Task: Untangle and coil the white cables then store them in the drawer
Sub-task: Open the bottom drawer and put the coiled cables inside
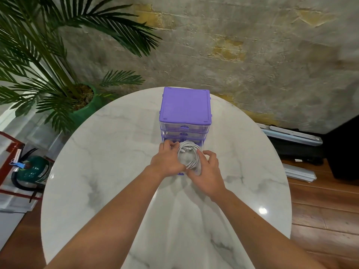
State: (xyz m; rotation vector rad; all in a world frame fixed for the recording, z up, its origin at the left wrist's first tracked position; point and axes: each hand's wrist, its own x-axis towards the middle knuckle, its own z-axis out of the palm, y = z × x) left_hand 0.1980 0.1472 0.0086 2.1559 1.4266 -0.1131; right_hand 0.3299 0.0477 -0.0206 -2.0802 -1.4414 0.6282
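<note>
A purple drawer unit (185, 107) with clear drawers stands at the far middle of the round marble table (108, 144). Its bottom drawer (181, 173) is pulled out toward me. A coil of white cables (189, 155) lies in that open drawer. My left hand (167, 160) presses on the coil's left side, fingers curled over the cable near the drawer's back. My right hand (206, 171) holds the coil's right and front side, fingers spread over the loops. Both hands hide the drawer's front edge.
A potted palm in a green pot (87, 105) stands left of the table. A fire extinguisher in a red stand (33, 171) sits lower left. Dark cases and metal bars (295, 144) lie on the wooden floor at right. A rough wall rises behind.
</note>
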